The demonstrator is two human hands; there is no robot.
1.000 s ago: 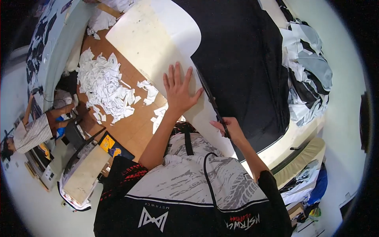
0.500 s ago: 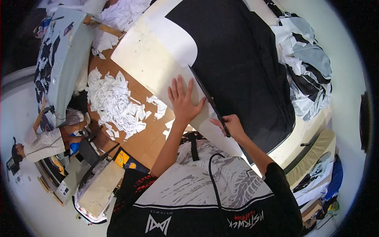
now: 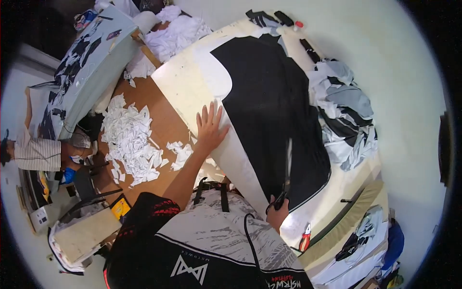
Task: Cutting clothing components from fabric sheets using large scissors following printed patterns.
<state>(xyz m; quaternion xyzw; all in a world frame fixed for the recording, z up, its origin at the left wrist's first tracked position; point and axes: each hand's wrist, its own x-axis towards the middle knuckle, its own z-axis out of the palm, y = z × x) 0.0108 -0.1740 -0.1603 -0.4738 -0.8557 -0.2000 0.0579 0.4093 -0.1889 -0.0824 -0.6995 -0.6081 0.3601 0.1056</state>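
Observation:
A large piece of black fabric (image 3: pixel 269 91) lies flat across the cream table (image 3: pixel 175 79), with a white strip (image 3: pixel 219 77) along its left side. My left hand (image 3: pixel 211 130) rests on the white strip beside the fabric's left edge, palm down and fingers spread. In my right hand (image 3: pixel 278 212), close to my body at the fabric's near end, is a pair of scissors (image 3: pixel 288 168). Its fingers wrap the black handles, and the blades, blurred, point away from me over the black fabric.
Red-handled pliers (image 3: pixel 305 239) lie at the table's near right. Grey, white and black cloth is heaped (image 3: pixel 349 103) along the right. White scraps (image 3: pixel 127 139) cover the floor at left. A person in a striped shirt (image 3: pixel 38 154) is by a pale blue table (image 3: pixel 108 50).
My right hand has drawn the scissors back toward my body, off the fabric's left edge and over the black. My left hand stays flat. The whole view has shifted, bringing the pliers into sight.

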